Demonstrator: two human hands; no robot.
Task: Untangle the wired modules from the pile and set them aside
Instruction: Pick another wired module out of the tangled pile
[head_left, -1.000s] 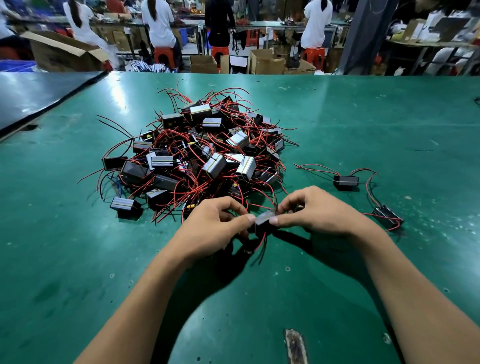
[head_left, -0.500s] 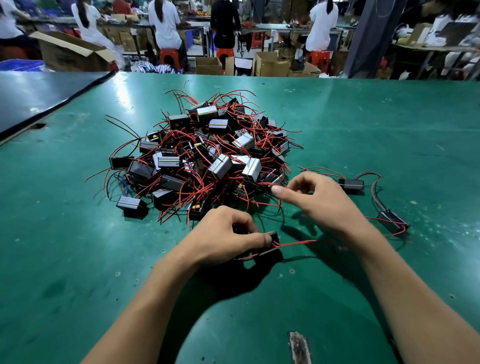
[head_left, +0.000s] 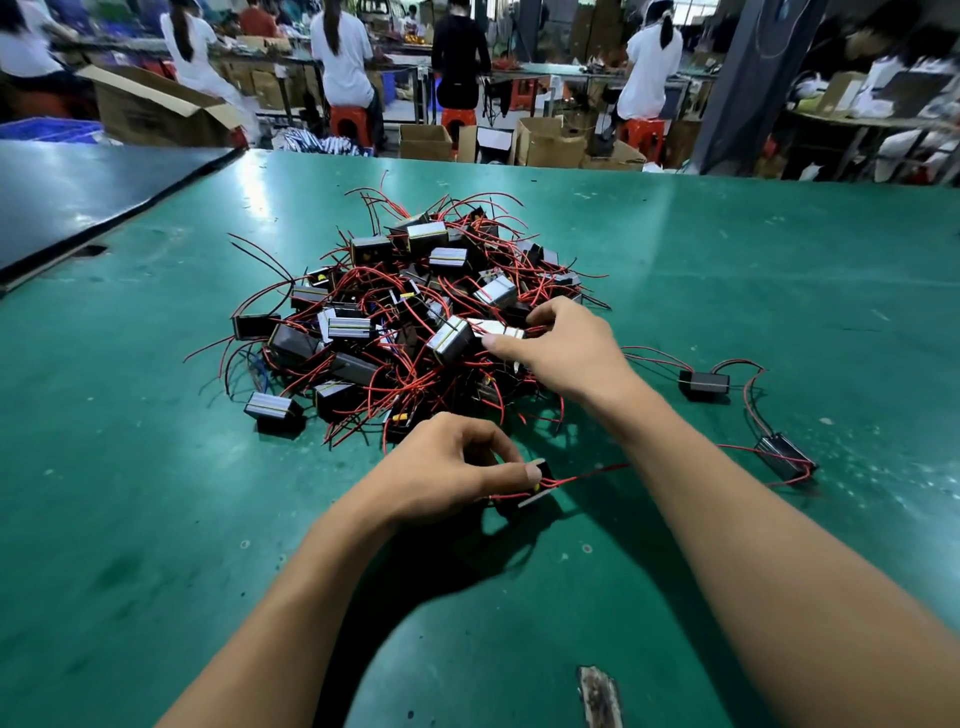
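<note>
The left hand (head_left: 441, 467) is pinching a freed module (head_left: 540, 480) at 6 o'clock of the pile (head_left: 415, 322). The right hand (head_left: 566, 348) is gripping a silver-topped module (head_left: 498, 328) at its 4 o'clock edge. Two set-aside modules (head_left: 705, 383) are lying at 3 o'clock on the surface (head_left: 156, 519), with dozens awaiting untangling.

one tangled pile (head_left: 415, 322), three separate modules (head_left: 704, 384) (head_left: 784, 457) (head_left: 537, 486), two hands (head_left: 441, 470) (head_left: 569, 348)
</note>
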